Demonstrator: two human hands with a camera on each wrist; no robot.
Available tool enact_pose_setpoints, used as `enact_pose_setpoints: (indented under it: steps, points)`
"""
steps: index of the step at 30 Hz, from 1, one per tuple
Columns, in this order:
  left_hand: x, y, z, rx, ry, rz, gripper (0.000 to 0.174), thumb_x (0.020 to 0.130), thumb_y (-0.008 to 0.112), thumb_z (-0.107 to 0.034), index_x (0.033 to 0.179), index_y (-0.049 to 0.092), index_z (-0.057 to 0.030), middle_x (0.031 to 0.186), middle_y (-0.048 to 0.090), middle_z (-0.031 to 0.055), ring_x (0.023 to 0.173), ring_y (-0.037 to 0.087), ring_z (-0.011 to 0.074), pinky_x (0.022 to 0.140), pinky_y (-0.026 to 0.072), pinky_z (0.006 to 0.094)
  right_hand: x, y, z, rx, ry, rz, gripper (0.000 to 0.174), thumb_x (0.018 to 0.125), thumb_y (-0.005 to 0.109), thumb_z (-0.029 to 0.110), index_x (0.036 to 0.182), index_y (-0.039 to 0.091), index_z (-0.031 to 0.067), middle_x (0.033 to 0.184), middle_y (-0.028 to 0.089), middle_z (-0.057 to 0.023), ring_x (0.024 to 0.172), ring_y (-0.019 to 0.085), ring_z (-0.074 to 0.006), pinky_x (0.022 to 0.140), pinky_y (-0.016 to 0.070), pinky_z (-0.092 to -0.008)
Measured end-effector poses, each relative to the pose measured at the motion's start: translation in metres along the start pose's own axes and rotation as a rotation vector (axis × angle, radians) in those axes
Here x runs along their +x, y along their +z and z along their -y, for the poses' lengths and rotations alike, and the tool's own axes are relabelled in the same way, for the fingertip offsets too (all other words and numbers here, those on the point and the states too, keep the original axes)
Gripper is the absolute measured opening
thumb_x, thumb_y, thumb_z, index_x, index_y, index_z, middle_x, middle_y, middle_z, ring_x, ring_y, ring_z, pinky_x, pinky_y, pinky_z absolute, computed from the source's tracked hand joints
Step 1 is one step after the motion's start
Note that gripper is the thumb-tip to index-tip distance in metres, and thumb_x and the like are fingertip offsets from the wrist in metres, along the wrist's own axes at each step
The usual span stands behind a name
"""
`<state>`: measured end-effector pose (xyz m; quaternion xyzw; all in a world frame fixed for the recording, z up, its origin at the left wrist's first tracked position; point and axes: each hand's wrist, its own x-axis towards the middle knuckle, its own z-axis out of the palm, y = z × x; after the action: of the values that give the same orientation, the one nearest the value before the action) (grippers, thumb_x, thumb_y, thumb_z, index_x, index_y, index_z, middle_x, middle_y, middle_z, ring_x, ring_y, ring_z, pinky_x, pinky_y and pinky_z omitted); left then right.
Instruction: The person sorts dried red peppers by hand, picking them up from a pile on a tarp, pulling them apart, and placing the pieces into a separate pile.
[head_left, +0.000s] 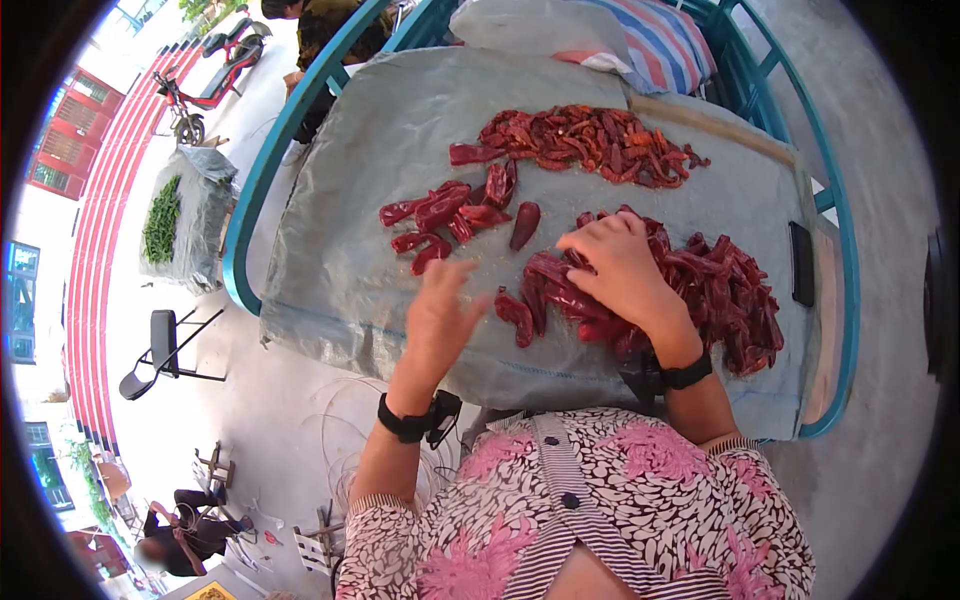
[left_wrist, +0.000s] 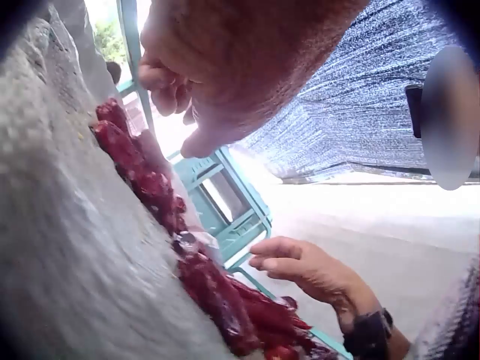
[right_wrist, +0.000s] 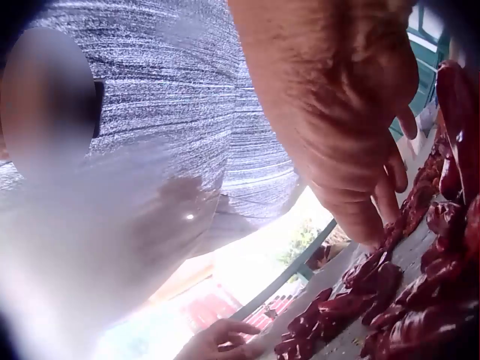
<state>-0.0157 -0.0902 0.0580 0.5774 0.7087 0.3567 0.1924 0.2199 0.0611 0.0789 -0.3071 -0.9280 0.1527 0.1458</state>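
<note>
Dried red chili peppers lie on a grey-green sheet [head_left: 340, 200] in three groups. My right hand [head_left: 625, 268] is over the left part of the large near pile [head_left: 725, 300], its fingers bent loosely above the peppers. The left wrist view shows this same right hand [left_wrist: 315, 274] with nothing visible in its fingers. My left hand [head_left: 440, 315] hovers near the sheet's front edge, thumb and fingers apart and holding nothing. Just beyond its fingertips is a small group of glossy peppers [head_left: 440, 210]. A single chili [head_left: 524, 226] lies between that group and the pile.
A shrivelled chili heap [head_left: 590, 140] spreads across the back. A black phone-like object [head_left: 801, 264] lies at the right edge. Teal rails [head_left: 262, 180] frame the sheet, with a striped sack [head_left: 665, 45] behind. To the left stand a folding chair [head_left: 165, 345] and a red motorbike [head_left: 215, 85].
</note>
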Motion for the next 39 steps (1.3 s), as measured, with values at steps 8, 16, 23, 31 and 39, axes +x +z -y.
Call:
enact_pose_setpoints:
  steps: [8,16,23,31,39]
  points:
    - [0.0,0.022,0.009,0.124,0.24,0.209,0.041,0.085,0.073,-0.004,0.124,0.065,-0.0093,0.113,0.066,0.0124,0.101,0.065,0.0335,0.087,0.0532,0.0405,-0.013,0.02,0.004,-0.041,-0.021,0.034,0.03,0.086,0.075,0.016,0.115,0.07,0.0155,0.103,0.069,-0.0044,0.111,0.059,-0.0263,0.117,0.0285,-0.0521]
    - [-0.01,-0.012,0.007,0.173,-0.069,0.008,0.038,0.089,0.076,-0.016,0.124,0.064,-0.0084,0.105,0.068,0.0109,0.078,0.068,0.029,0.072,0.0544,0.0402,-0.009,0.025,-0.006,-0.099,-0.031,-0.21,0.02,0.088,0.072,0.009,0.107,0.068,0.0159,0.094,0.069,-0.0032,0.097,0.063,-0.0251,0.111,0.0351,-0.0477]
    - [-0.007,-0.012,0.001,0.3,-0.069,-0.41,0.045,0.087,0.078,-0.016,0.129,0.063,-0.0113,0.112,0.064,0.0114,0.103,0.064,0.031,0.085,0.0528,0.0425,0.012,0.014,0.021,0.266,0.021,-0.382,0.023,0.089,0.072,0.01,0.111,0.068,0.0133,0.094,0.071,-0.0042,0.096,0.063,-0.0266,0.1,0.0426,-0.0437]
    - [-0.02,0.06,-0.029,0.233,0.214,0.014,0.054,0.083,0.08,-0.015,0.134,0.062,-0.0141,0.107,0.061,0.0121,0.095,0.062,0.0323,0.08,0.0532,0.0444,-0.023,0.002,0.009,0.012,-0.04,-0.122,0.03,0.084,0.075,0.015,0.113,0.069,0.0138,0.098,0.071,-0.0039,0.104,0.061,-0.0268,0.108,0.0373,-0.0473]
    - [-0.011,0.087,-0.027,0.309,0.001,-0.006,0.036,0.084,0.073,-0.013,0.118,0.061,-0.0115,0.109,0.06,0.0141,0.096,0.065,0.0366,0.078,0.0536,0.0488,-0.038,0.025,0.013,-0.082,-0.066,-0.023,0.037,0.079,0.078,0.017,0.115,0.069,0.0139,0.1,0.069,-0.0042,0.114,0.056,-0.0269,0.12,0.0223,-0.0581]
